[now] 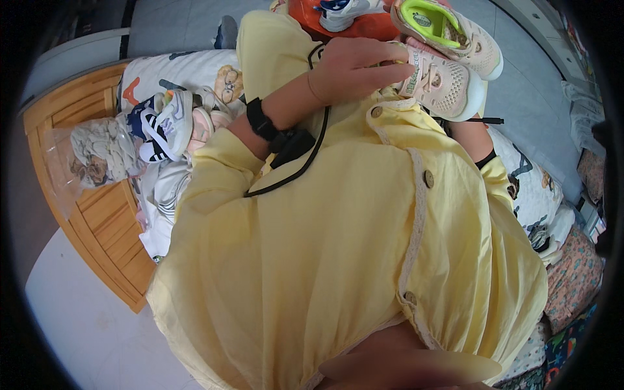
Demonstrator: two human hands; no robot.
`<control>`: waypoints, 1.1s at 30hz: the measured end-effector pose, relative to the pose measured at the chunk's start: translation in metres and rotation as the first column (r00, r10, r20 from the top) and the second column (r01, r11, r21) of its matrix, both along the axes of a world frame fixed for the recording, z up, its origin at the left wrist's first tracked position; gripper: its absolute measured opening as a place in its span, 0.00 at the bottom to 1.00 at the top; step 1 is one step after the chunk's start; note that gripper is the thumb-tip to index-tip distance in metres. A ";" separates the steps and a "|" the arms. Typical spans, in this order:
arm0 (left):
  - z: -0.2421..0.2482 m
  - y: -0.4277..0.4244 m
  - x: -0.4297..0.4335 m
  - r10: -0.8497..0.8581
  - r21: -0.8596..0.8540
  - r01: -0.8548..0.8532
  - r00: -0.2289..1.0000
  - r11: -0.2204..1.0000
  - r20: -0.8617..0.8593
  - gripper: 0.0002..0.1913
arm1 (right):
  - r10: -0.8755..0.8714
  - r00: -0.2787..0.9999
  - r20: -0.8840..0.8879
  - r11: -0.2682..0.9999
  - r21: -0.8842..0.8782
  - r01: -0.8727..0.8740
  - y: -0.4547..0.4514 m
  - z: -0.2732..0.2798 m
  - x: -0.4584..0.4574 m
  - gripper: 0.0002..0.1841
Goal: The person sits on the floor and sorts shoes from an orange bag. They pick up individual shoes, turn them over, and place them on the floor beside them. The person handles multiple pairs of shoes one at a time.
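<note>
A pale pink knit sneaker with a white toe sits above my lap, toe pointing right. My left hand grips its collar at the heel end, thumb and fingers on either side of the lime lining. Just beyond it, a matching sneaker is tilted so its lime-green insole faces up. My right hand is mostly hidden behind the pair; some fingers show between the two shoes, holding them. A black strap with a dark device and cable is on my left wrist.
An orange-red bag bearing a white and navy shoe lies ahead. To the left, several shoes and a clear plastic bag of pale cloth rest by a wooden bed end. Patterned bedding lies underneath; a floral pillow is at right.
</note>
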State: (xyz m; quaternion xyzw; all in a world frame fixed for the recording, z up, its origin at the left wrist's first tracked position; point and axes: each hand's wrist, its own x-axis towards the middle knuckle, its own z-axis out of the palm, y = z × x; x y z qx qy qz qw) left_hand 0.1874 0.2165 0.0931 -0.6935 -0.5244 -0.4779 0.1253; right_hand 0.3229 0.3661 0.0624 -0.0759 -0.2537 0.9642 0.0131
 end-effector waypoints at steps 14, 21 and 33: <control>0.021 -0.016 0.009 0.387 -0.590 0.400 0.482 0.701 0.786 0.06 | -0.114 0.988 0.100 0.990 0.092 0.105 -0.005 -0.013 -0.004 0.12; 0.025 -0.012 0.015 0.326 -0.527 0.432 0.457 0.732 0.827 0.07 | -0.244 0.966 -0.087 0.900 0.350 0.259 -0.005 0.001 -0.010 0.18; 0.012 -0.003 0.011 0.362 -0.387 0.566 0.163 0.728 0.918 0.07 | -0.376 0.907 -0.191 0.804 0.420 0.422 -0.009 0.020 -0.016 0.25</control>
